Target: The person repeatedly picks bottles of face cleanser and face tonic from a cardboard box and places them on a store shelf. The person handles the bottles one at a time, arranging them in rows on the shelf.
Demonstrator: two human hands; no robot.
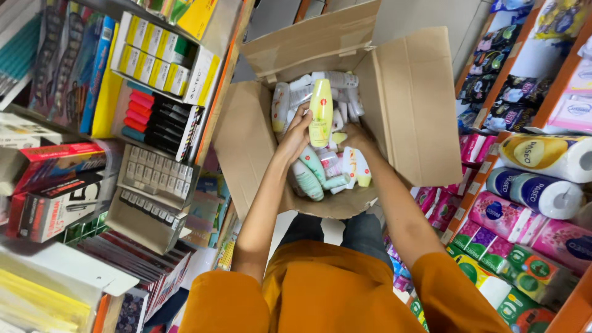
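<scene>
Hands in open box (246, 142) of bottles
Left hand (297, 132) grips yellow bottle (320, 112) upright above the pile; right hand (356, 137) buried, grip unclear. Risk: loose hold, bottle drops onto bottles (311, 176) below

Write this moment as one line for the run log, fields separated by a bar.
left hand: holds yellow-green bottle upright | right hand: among bottles, grip unclear | cardboard box: open, holds assorted bottles
</scene>
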